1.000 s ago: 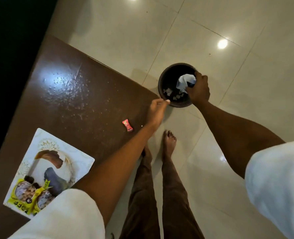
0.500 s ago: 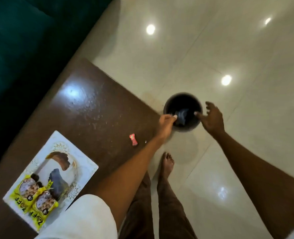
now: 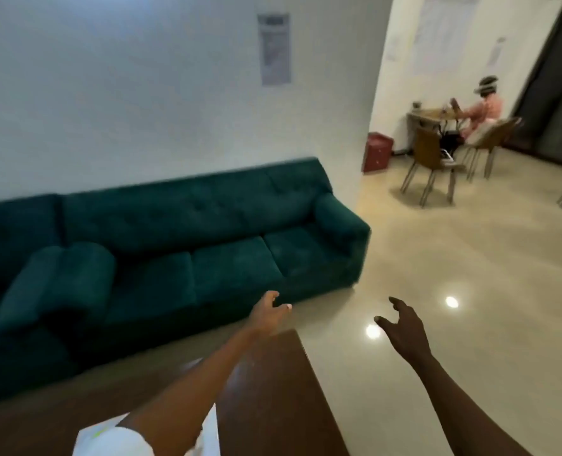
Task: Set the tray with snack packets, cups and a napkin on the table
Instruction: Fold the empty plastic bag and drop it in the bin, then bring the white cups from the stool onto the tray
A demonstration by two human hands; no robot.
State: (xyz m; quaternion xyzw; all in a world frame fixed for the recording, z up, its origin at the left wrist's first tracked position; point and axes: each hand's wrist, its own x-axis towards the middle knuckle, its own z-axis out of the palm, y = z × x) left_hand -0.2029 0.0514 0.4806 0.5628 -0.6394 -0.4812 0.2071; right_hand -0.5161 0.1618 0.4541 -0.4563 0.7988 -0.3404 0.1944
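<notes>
Both hands are held out in front of me with nothing in them. My left hand (image 3: 270, 311) hovers past the far corner of the brown table (image 3: 273, 393), fingers loosely apart. My right hand (image 3: 402, 329) hangs over the pale floor to the right of the table, fingers spread. A strip of the white tray (image 3: 210, 429) shows at the bottom, mostly hidden behind my left forearm. The snack packets, cups and napkin are out of view. The picture is blurred.
A long dark green sofa (image 3: 181, 245) stands behind the table against a white wall. At the far right another person (image 3: 480, 110) sits at a small table with wooden chairs (image 3: 432, 159). A red box (image 3: 377, 152) stands by the wall corner.
My view has swung up from the floor to the room. Both hands have come away from the dark bin, which is out of view, as are the red wrapper and the tray's contents.
</notes>
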